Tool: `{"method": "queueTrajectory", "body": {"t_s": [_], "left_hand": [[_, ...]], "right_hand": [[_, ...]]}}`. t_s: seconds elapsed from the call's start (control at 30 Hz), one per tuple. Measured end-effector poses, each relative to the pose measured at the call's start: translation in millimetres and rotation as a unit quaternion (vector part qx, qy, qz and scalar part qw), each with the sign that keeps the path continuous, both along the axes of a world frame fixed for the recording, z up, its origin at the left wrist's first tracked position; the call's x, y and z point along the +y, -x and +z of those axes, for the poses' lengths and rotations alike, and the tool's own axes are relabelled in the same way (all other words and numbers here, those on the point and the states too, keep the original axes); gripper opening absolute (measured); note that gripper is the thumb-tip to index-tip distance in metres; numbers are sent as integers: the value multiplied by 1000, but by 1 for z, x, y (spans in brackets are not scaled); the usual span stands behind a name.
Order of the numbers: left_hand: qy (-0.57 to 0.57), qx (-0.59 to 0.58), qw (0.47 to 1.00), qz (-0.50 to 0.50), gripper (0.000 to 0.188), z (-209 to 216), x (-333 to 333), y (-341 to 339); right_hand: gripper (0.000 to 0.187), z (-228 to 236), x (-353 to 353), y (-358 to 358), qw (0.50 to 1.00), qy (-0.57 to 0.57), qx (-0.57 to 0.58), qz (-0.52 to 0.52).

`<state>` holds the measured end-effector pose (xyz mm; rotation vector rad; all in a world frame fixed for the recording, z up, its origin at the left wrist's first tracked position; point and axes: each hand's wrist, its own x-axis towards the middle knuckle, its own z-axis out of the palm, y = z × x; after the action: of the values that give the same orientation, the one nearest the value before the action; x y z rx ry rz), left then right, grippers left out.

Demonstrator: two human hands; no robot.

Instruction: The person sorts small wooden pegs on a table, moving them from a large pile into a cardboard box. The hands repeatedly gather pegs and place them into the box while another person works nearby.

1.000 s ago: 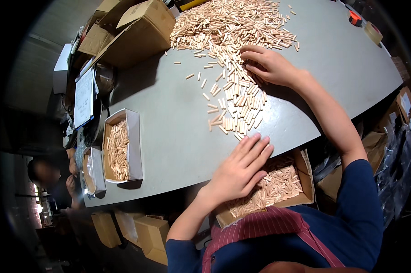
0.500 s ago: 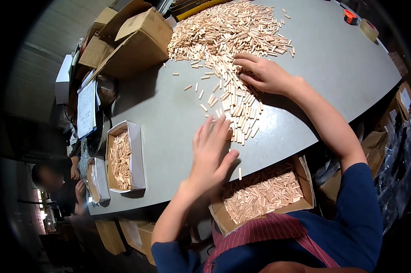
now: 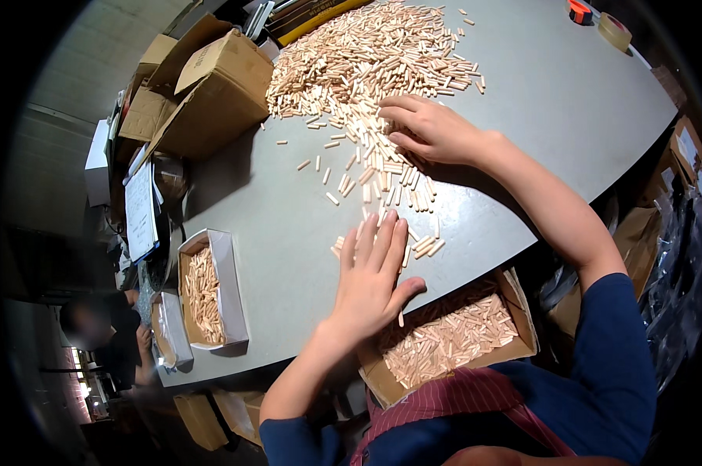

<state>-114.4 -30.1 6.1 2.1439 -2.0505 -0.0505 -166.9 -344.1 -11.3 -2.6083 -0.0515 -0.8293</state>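
Observation:
A big pile of short wooden dowels point(image 3: 359, 62) covers the far part of the grey table, with a strip of them trailing toward me. My left hand point(image 3: 376, 264) lies flat, fingers spread, over several dowels near the table's front edge; what is under the palm is hidden. My right hand point(image 3: 432, 128) rests with bent, parted fingers on the right side of the strip, and no dowel shows in its grasp. Below the table edge, against my apron, a cardboard box point(image 3: 528, 314) holds many dowels. One dowel point(image 3: 401, 318) shows just below my left thumb.
A white carton of dowels point(image 3: 238, 299) stands at the left, beside a smaller carton point(image 3: 182, 342). Opened cardboard boxes point(image 3: 231, 85) and a clipboard point(image 3: 140, 213) are at the far left. Tape rolls point(image 3: 615, 33) lie far right. Another person point(image 3: 122, 342) is at the left edge.
My left hand has moved slightly nearer the table edge, and dowels from the strip's near end now lie scattered around its fingers. My right hand stays on the strip. The view has shifted a little.

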Motion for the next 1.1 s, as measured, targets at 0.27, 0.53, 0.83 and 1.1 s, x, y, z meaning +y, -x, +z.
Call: {"method": "queueTrajectory", "body": {"t_s": [0.27, 0.53, 0.83, 1.1], "left_hand": [[14, 36, 997, 67, 83, 3, 34, 2], [96, 243, 950, 169, 68, 2, 52, -41], [98, 481, 867, 86, 70, 7, 53, -15], [177, 188, 964, -58, 66, 11, 7, 54]], "right_hand": [[49, -3, -7, -3, 999, 25, 9, -24], [46, -10, -8, -4, 999, -15, 22, -24], [45, -6, -7, -3, 999, -30, 31, -12], [41, -7, -10, -1, 999, -35, 24, -32]]}}
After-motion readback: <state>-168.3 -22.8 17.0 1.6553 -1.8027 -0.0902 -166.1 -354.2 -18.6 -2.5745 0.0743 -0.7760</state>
